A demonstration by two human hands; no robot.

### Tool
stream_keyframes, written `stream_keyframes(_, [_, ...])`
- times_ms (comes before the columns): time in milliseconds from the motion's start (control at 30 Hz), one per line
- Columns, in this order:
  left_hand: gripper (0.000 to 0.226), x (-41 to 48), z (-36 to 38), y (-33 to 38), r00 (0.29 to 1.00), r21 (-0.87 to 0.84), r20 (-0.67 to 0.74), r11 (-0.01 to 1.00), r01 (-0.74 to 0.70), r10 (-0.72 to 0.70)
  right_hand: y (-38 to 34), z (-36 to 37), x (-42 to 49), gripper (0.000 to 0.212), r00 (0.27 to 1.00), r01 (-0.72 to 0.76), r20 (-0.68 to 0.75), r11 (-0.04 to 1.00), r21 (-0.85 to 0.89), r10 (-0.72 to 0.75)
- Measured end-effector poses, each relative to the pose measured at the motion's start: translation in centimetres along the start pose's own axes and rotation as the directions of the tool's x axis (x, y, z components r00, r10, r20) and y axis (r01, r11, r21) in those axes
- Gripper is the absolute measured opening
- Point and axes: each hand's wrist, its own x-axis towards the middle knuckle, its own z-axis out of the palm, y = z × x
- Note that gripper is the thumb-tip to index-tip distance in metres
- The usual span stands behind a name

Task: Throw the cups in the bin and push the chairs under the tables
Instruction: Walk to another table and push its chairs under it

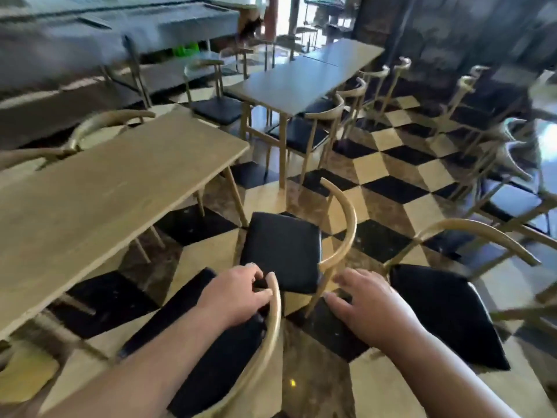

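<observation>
Fingers (259,285) of the left hand (235,297) curl tight around the nearest chair's (211,342) curved backrest (forearm outstretched); right hand (370,306) hovers beside it, fingers loosely spread, wooden table (99,200) just beyond, leftward.

A checkered floor (388,164) of black and pale tiles, glossy with reflections, fills the centre and right of the frame. A long grey counter (126,28) spans the upper left. Bright daylight enters a doorway (301,22) at the upper centre.

Open checkered floor (388,164) between the table rows. Blocked nearer by three chairs (283,251) crowded beside the table (105,188).
</observation>
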Motion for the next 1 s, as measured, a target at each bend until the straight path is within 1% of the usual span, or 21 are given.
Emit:
stream_keyframes(100, [0.043, -0.4, -0.3, 0.6, 0.982, -0.056, -0.099, 0.986, 0.158, -0.163, 1.1, -0.7, 4.3, 0.049, 0.983, 0.178, 0.037, 0.984, -0.008, -0.178])
stream_keyframes(233, [0.046, -3.5, 0.8, 2.0, 0.900, -0.146, -0.204, 0.922, 0.360, -0.384, 2.2, -1.5, 8.3, 0.052, 0.908, 0.394, 0.167, 0.919, -0.029, -0.384])
stream_keyframes(300, [0.046, -5.2, 1.9, 2.4, 0.846, -0.190, -0.212, 0.870, 0.455, -0.489, 2.3, -1.4, 9.8, 0.049, 0.858, 0.476, 0.228, 0.879, -0.022, -0.459])
stream_keyframes(433, [0.046, -8.1, 4.4, 1.5, 0.719, -0.260, -0.220, 0.750, 0.608, -0.659, 0.6, 1.3, 12.8, 0.047, 0.764, 0.587, 0.330, 0.809, -0.003, -0.554])
stream_keyframes(533, [0.044, -9.7, 6.9, -0.3, 0.639, -0.334, -0.181, 0.658, 0.674, -0.747, -1.6, 5.1, 13.8, 0.047, 0.687, 0.647, 0.415, 0.762, 0.025, -0.597])
stream_keyframes(600, [0.045, -10.2, 8.6, -1.9, 0.623, -0.367, -0.151, 0.628, 0.686, -0.768, -3.0, 7.7, 14.4, 0.046, 0.635, 0.686, 0.457, 0.727, 0.037, -0.623])
stream_keyframes(700, [0.047, -9.5, 11.9, -5.4, 0.610, -0.376, -0.099, 0.597, 0.709, -0.786, -5.1, 12.5, 15.5, 0.040, 0.577, 0.717, 0.517, 0.695, 0.050, -0.632])
stream_keyframes(800, [0.050, -7.6, 15.5, -8.8, 0.623, -0.374, 0.006, 0.576, 0.727, -0.782, -5.8, 17.6, 16.8, 0.040, 0.531, 0.741, 0.604, 0.671, 0.007, -0.594])
stream_keyframes(867, [0.058, -6.3, 18.2, -11.0, 0.668, -0.359, 0.100, 0.599, 0.715, -0.738, -5.5, 21.1, 17.7, 0.046, 0.489, 0.739, 0.692, 0.673, -0.005, -0.531])
stream_keyframes(933, [0.074, -5.6, 20.5, -12.7, 0.713, -0.344, 0.230, 0.630, 0.696, -0.663, -4.9, 23.5, 18.3, 0.055, 0.438, 0.757, 0.774, 0.652, -0.044, -0.456])
stream_keyframes(967, [0.080, -5.2, 21.6, -13.5, 0.721, -0.307, 0.306, 0.652, 0.693, -0.621, -4.4, 24.9, 18.9, 0.060, 0.413, 0.774, 0.813, 0.629, -0.075, -0.411])
stream_keyframes(1000, [0.084, -4.8, 22.5, -14.1, 0.722, -0.231, 0.368, 0.695, 0.681, -0.586, -3.8, 25.9, 19.4, 0.064, 0.391, 0.789, 0.847, 0.605, -0.106, -0.360])
